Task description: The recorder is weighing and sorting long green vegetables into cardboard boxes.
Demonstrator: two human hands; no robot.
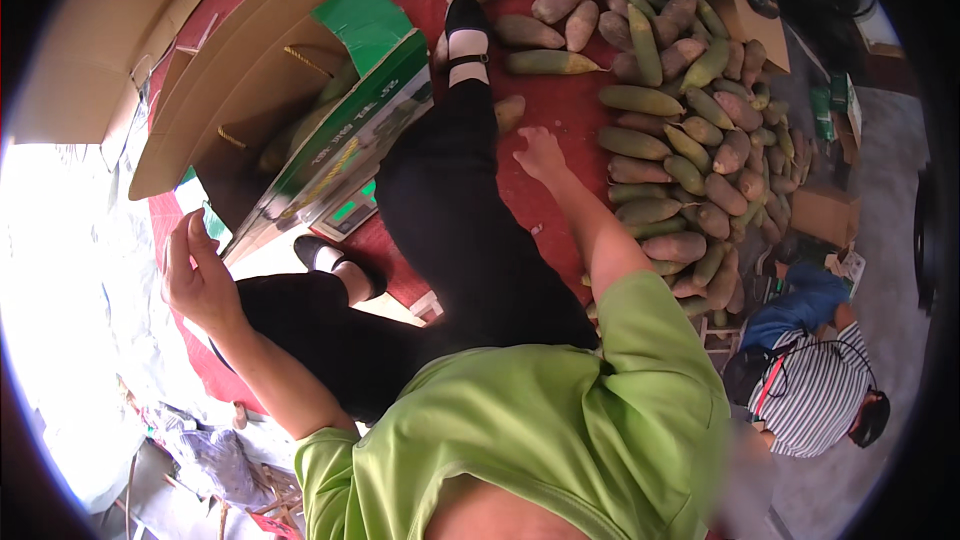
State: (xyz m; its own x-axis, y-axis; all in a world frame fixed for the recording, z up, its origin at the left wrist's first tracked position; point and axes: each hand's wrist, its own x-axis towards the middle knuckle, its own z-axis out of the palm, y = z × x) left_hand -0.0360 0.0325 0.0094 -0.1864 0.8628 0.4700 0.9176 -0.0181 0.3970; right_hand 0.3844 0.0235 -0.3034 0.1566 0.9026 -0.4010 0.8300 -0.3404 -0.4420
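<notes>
My left hand (pixel 192 275) is raised beside the near end of a tall open cardboard carton (pixel 345 125) with a green printed side; its thumb stands apart from the fingers and it holds nothing. Inside the carton lie long green radishes (pixel 338 85), partly hidden in shade. Over the red cloth (pixel 535 205), my right hand (pixel 541 154) reaches out with its fingers loosely apart and nothing in them. Just beyond it a short brownish radish (pixel 509 113) lies by my trouser leg. To its right spreads a large heap of green and pinkish radishes (pixel 715 140).
A weighing scale (pixel 345 208) with a green-lit display sits against the carton, by my leg. Several loose radishes (pixel 527 32) lie ahead by my shoe. Another open box (pixel 110 40) stands far left. At right, a person in a striped shirt (pixel 818 390) bends beyond the heap.
</notes>
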